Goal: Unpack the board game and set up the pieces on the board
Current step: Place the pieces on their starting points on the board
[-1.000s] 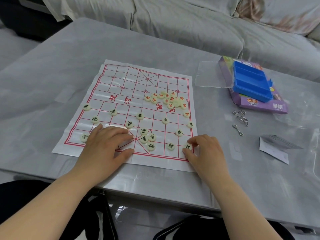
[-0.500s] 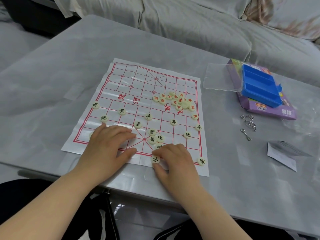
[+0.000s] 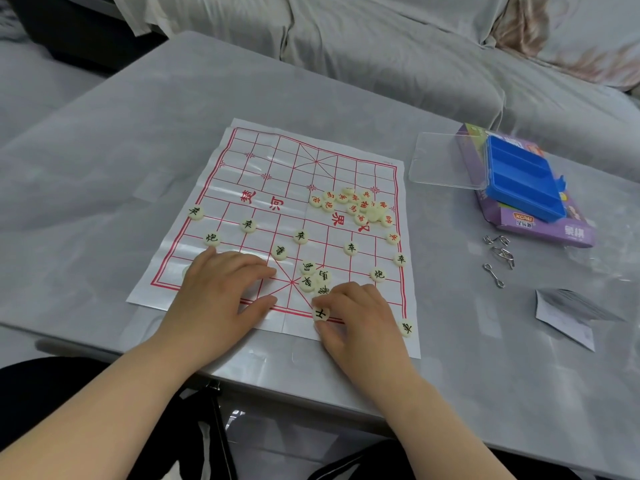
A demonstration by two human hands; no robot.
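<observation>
A white paper board (image 3: pixel 277 168) with red grid lines lies on the grey table. Cream round pieces with black characters stand spread over its near half, and a heap of red-lettered pieces (image 3: pixel 356 207) sits right of the middle. My left hand (image 3: pixel 221 292) lies flat on the board's near left part, fingers straight. My right hand (image 3: pixel 356 317) pinches a black-lettered piece (image 3: pixel 321 313) between thumb and forefinger at the board's near edge line. A small cluster of black pieces (image 3: pixel 313 277) lies just beyond that hand.
At the right stand a purple game box (image 3: pixel 554 233), a blue compartment tray (image 3: pixel 519 181) on it and a clear lid (image 3: pixel 443 161). Metal ring puzzles (image 3: pixel 498 254) and a folded leaflet (image 3: pixel 571 317) lie nearer. A covered sofa runs behind the table.
My right hand moved left along the near edge from the right corner, bringing a black piece toward the middle. A piece now lies at the near right corner. My left hand stayed put.
</observation>
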